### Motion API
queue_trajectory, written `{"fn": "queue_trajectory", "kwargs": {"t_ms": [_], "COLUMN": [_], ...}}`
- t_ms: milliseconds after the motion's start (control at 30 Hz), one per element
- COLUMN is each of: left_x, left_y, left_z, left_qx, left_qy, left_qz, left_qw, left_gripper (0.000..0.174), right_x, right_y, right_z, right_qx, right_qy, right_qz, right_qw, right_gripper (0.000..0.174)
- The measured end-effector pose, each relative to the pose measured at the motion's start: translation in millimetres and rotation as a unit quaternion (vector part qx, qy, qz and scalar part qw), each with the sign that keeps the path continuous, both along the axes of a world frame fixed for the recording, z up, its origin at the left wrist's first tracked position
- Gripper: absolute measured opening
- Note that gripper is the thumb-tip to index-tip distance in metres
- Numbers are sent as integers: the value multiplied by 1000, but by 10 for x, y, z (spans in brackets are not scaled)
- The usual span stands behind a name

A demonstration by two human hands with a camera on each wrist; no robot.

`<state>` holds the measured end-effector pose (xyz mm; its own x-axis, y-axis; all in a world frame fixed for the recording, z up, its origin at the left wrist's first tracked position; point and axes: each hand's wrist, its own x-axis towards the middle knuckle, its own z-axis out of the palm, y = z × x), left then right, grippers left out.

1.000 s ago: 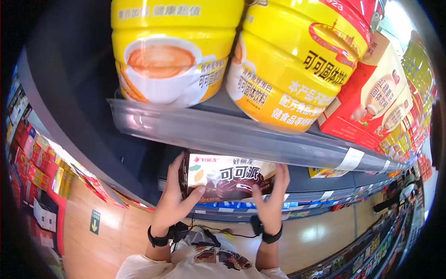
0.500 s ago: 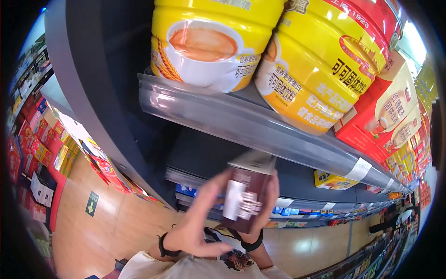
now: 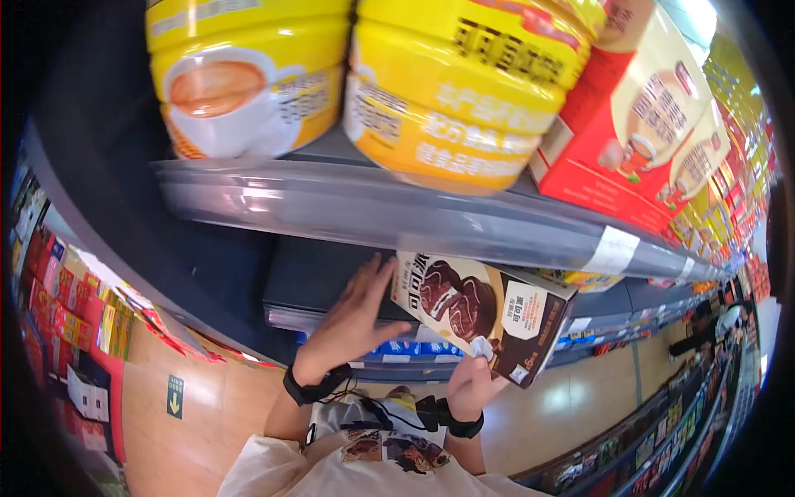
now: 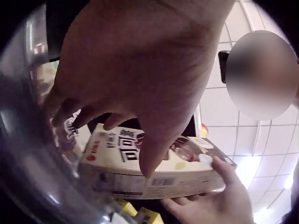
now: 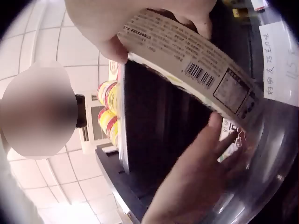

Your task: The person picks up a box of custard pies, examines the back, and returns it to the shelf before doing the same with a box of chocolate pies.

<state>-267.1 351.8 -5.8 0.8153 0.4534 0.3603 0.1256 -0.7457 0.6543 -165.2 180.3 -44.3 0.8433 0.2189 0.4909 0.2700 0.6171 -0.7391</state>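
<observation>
The person's right hand [image 3: 474,385] grips the lower corner of a cream-and-brown pie box [image 3: 484,311], its thumb pressed on the printed face and its fingers underneath. The left hand [image 3: 352,319] is spread wide, with fingers extended at the box's opposite end; whether the fingertips touch it cannot be told for certain. The box is tilted in front of a dark lower shelf [image 3: 319,277], just below the clear shelf strip [image 3: 373,207], its face showing chocolate-coated pies and its long side carrying a barcode [image 5: 200,74]. On the shelf above stand two large yellow containers, the left container [image 3: 248,91] printed with a cup and the right container [image 3: 464,103] beside it, followed by a red-and-cream carton [image 3: 629,132]. A white price label [image 3: 613,248] sits on the strip. Blue packages [image 3: 406,348] lie lower down, and a green arrow sign [image 3: 175,396] marks the wooden-looking floor [image 3: 207,422].
</observation>
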Motion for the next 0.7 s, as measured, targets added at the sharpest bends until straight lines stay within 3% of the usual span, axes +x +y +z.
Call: {"fn": "queue_trajectory", "kwargs": {"t_ms": [67,133,233,267,333,467,500,600,700], "left_x": [22,28,51,55,44,23,40,40,-124], "left_y": [49,48,39,50,79,156,178,160,187], "left_z": [16,17,-13,-30,-62,-120,-153,-139,150], "left_qx": [-17,-24,-37,-50,-77,-156,-197,-324,-10], "left_qy": [-6,3,19,9,-9,-68,-105,-197,-124], "left_qz": [-18,-23,-7,-14,-27,-53,-70,-76,-25], "left_qw": [1000,999,999,999,997,984,972,922,992], "left_gripper": [96,100,95,95,96,95,96,100,95], "right_x": [73,125,165,175,117,72,77,43,73], "right_y": [-84,-184,-269,-273,-271,-400,-458,-366,-221], "right_z": [-123,-317,-447,-443,-171,263,293,459,673], "right_qx": [38,-21,-113,-65,-8,-103,-158,-85,-53], "right_qy": [-15,-56,-66,-70,-46,-52,-112,-172,-226], "right_qz": [55,20,-90,-91,-74,-114,-119,18,97], "right_qw": [998,998,987,991,996,987,974,981,968], "right_gripper": [72,73,88,90,103,114,114,98,91]}}
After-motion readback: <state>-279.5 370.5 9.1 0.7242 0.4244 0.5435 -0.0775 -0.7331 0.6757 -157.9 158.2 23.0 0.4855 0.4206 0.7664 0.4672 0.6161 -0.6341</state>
